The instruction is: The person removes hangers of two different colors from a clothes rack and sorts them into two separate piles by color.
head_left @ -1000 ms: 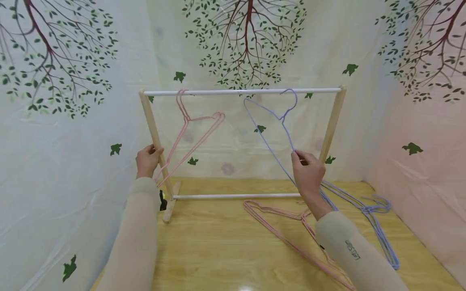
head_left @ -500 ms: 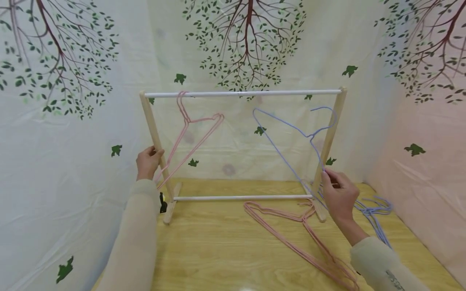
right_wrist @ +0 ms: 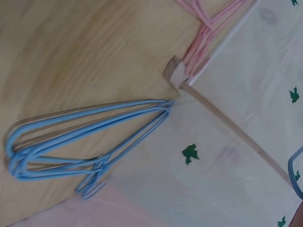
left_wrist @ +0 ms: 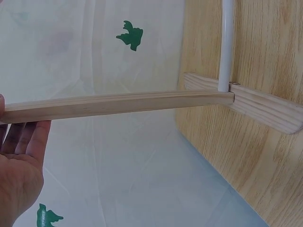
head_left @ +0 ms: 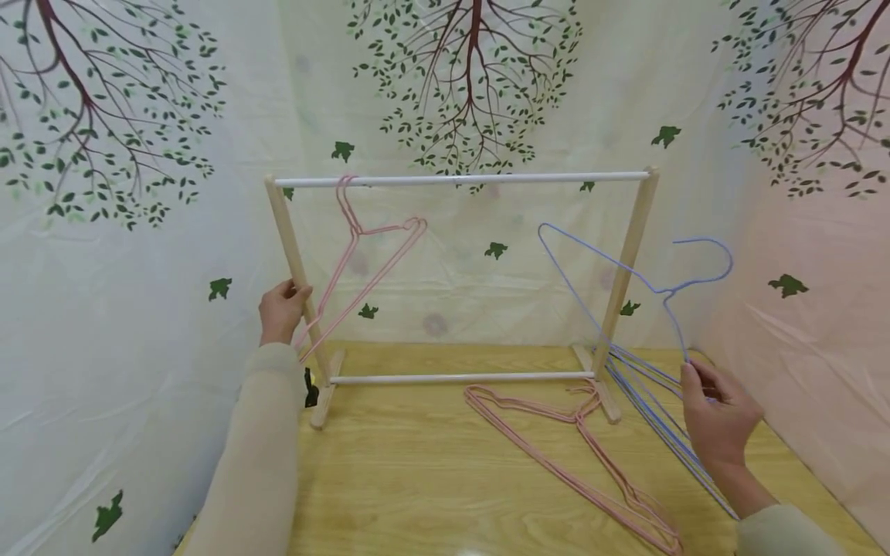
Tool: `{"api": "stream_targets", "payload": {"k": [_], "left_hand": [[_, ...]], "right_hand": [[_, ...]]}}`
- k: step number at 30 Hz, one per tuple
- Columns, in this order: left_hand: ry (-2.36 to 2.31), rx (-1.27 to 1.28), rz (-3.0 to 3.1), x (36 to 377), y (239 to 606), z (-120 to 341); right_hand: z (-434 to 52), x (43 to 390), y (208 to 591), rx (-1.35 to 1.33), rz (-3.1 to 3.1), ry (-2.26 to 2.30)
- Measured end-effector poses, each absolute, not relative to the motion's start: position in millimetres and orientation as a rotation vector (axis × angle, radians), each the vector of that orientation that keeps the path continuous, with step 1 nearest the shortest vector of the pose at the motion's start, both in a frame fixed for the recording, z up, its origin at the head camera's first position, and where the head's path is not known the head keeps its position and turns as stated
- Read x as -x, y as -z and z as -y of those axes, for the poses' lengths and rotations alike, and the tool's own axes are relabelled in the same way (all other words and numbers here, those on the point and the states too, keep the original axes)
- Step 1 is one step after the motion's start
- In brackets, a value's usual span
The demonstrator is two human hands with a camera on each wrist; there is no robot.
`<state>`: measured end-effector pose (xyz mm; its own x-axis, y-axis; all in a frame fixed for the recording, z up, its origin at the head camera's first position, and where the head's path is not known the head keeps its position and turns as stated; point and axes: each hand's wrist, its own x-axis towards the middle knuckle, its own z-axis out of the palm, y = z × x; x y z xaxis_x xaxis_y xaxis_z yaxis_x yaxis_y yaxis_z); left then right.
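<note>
- Your left hand [head_left: 281,310] grips the left wooden upright [head_left: 297,266] of the small hanger rack [head_left: 462,179], fingers curled round the post about halfway up; in the left wrist view the fingers [left_wrist: 28,137] lie along the post's underside.
- Just to the right of that grip, a pink wire hanger [head_left: 368,262] hangs by its hook from the white top rail and slants down to your left hand; it is hard to tell whether the wire touches your fingers.
- Your right hand [head_left: 719,421] pinches a blue wire hanger [head_left: 626,270] low on its neck, between thumb and fingertips, and holds it in the air, clear of the rail.
- From the pinch the neck rises to the hook, up and a little to the right; one shoulder wire runs up and left across the right upright [head_left: 626,259].
- Below and just left of your right hand, a pile of blue hangers [right_wrist: 85,137] lies on the wooden tabletop [head_left: 431,479], outside the rack's right foot.
- Further left of that grip, a bunch of pink hangers [head_left: 556,448] lies flat on the tabletop in front of the lower rail.
</note>
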<state>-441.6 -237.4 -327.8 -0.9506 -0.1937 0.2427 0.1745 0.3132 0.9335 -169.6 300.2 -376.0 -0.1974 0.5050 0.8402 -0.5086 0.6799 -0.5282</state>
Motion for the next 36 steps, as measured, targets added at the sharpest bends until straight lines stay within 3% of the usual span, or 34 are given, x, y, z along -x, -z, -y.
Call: {"api": "stream_targets", "payload": {"k": [20, 36], "left_hand": [[1.675, 0.000, 2.284, 447, 326, 234], [1.677, -0.008, 2.274, 443, 326, 236]], "right_hand": [[-350, 135, 376, 0.209, 1.275, -0.911], [-405, 128, 410, 0.371, 1.464, -0.747]]}}
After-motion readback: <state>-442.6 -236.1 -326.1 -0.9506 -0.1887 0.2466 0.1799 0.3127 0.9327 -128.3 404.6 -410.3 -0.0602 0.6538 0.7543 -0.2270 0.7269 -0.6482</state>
